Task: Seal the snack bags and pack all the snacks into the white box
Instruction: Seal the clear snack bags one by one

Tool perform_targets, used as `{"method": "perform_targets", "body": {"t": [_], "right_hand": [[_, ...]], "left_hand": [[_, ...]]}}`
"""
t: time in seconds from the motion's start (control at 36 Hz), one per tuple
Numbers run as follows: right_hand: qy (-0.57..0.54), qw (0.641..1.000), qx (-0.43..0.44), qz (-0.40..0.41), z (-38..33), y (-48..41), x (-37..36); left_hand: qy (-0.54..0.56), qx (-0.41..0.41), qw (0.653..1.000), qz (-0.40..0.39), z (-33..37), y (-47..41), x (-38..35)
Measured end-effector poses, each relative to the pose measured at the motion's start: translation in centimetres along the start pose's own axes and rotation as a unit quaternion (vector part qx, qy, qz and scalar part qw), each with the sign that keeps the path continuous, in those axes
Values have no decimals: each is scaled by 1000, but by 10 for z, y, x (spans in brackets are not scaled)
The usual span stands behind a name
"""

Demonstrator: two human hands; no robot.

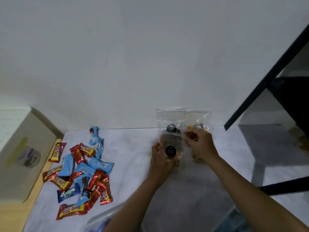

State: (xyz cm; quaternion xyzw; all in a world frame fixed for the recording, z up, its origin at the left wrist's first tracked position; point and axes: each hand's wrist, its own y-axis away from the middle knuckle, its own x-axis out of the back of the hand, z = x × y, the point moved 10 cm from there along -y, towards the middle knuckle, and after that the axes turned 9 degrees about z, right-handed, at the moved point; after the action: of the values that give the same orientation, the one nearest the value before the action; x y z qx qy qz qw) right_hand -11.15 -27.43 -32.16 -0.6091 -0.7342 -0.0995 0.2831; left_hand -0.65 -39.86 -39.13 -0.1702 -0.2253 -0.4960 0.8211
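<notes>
A clear snack bag [173, 144] with a round black label stands in front of me on the pale table. My left hand [161, 158] grips its left side and lower part. My right hand [199, 145] pinches the bag's top edge at its right end. Behind it, two more clear snack bags lean against the wall: one with a black label [170, 121] and one with orange snacks [199, 121]. A heap of red and blue wrapped snack bars [80, 171] lies at the left. The white box [15, 148] stands at the far left.
The wall runs close behind the bags. A black metal frame [267, 77] slants at the right, with a dark shadowed area beneath it. A clear plastic item [100, 220] shows at the bottom edge under my left forearm. A wooden surface [20, 213] lies under the box.
</notes>
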Motion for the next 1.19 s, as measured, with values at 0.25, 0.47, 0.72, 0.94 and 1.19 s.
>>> {"method": "perform_targets", "body": {"t": [0.25, 0.47, 0.72, 0.94, 1.19], "right_hand": [[28, 998, -20, 58, 19, -29, 8], [78, 996, -38, -1, 4, -20, -2], [165, 984, -4, -66, -57, 16, -34], [205, 976, 12, -67, -151, 80, -104], [209, 977, 10, -44, -270, 149, -193]], "left_hand": [[-18, -5, 1000, 2, 4, -16, -23], [-80, -2, 996, -26, 5, -22, 1], [-259, -90, 962, -25, 5, -26, 113], [-267, -102, 958, -13, -27, -9, 268], [-265, -131, 955, 11, -63, 27, 441]]}}
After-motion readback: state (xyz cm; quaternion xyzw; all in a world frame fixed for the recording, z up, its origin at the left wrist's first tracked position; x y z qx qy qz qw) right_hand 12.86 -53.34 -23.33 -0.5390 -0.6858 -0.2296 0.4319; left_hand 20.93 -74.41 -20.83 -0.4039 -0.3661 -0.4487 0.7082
